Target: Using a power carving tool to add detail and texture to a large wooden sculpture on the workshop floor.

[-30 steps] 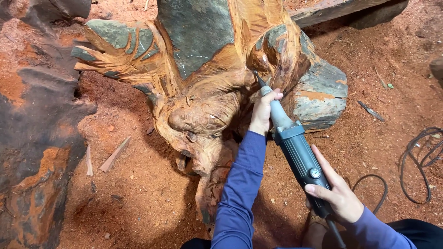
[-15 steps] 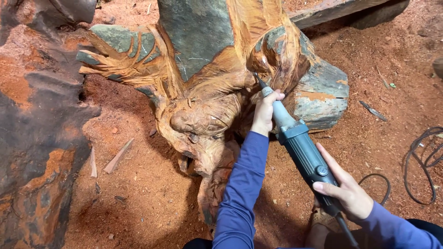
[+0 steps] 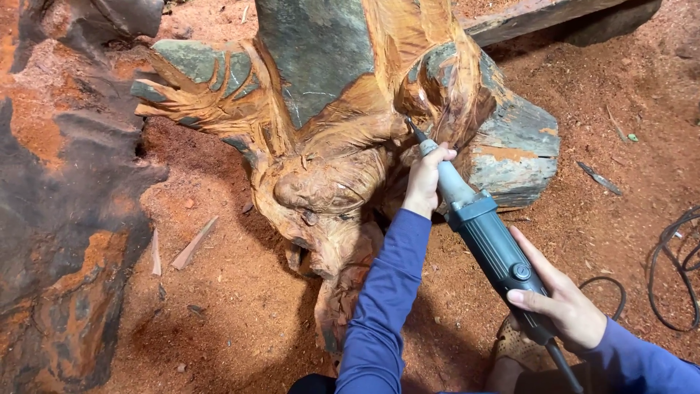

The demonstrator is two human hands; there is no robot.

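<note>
A dark weathered stump [image 3: 65,241] fills the left edge, with loose wood slivers [image 3: 191,244] on the sawdust floor [image 3: 219,306] beside it. The carved wood sculpture [image 3: 328,182] stands centre. The left hand [image 3: 425,181] wraps the nose of the die grinder [image 3: 485,233], whose bit touches the carving. The right hand [image 3: 565,306] grips the grinder's rear, below and right. Black cables [image 3: 674,270] coil at the right edge, open floor between.
</note>
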